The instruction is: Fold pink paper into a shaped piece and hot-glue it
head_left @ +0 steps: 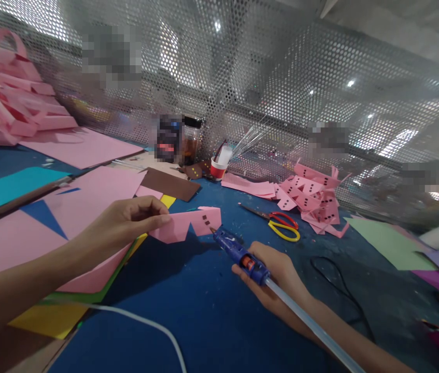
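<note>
Between the thumb and fingers of my left hand (137,220) is the left end of a pink paper strip (178,225). The strip has a notch in its lower edge and small dark squares near its right end. My right hand (271,274) is wrapped round a blue hot glue gun (238,254), with a long translucent glue stick (308,324) running out of its back. The gun's nozzle tip (213,230) is at the strip's right part, beside the dark squares; whether it touches the paper I cannot tell.
Scissors (281,223) with red and yellow handles lie beyond the gun. A pile of dotted pink cutouts (312,194) stands behind them. A red-and-white cup (219,168) holds thin sticks. Pink sheets (106,189) lie at left. A white cord (145,324) and black cable (339,282) cross the blue table.
</note>
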A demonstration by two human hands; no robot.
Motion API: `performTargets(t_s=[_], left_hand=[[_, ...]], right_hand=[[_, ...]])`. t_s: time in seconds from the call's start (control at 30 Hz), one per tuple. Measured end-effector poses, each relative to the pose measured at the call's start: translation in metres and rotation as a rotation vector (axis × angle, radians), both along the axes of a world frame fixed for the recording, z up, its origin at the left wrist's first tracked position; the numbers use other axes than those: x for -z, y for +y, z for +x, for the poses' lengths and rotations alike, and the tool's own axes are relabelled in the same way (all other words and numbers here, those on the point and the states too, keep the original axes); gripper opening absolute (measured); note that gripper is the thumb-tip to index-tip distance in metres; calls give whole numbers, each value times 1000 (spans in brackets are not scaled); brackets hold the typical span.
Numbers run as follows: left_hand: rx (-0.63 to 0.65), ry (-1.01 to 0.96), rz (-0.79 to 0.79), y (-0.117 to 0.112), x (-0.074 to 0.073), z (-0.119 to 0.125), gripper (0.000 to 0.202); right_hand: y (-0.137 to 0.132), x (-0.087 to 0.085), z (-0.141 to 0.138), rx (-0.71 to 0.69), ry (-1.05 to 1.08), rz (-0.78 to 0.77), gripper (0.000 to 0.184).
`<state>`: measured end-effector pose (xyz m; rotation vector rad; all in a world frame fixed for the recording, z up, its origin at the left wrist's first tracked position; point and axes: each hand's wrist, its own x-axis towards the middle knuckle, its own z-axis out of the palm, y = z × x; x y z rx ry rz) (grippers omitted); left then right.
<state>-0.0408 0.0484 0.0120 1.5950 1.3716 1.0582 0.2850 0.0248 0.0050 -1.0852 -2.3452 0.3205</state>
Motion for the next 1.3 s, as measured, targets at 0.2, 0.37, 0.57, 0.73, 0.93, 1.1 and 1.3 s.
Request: performTargets(t_s=[0.2,0.37,0.57,0.73,0.93,1.1,1.3], left_hand=[[6,4,-17,0,0,0,31],[0,12,-6,0,1,-2,31],[-9,3,-6,0,1,0,31],[-2,1,-10,0,0,0,30],[12,4,-19,0,-2,0,30],[6,-1,-9,1,0,-1,31],[12,1,-12,-1,-1,0,31]], right_hand=[[1,3,1,25,-29,28,12],[1,1,1,16,-56,30,12],[0,3,2,45,-91,54,14],[1,5,3,38,-101,44,14],[0,2,4,41,-129,32,15],[0,2,4,38,-116,34,15],[0,2,4,57,-129,-4,17]])
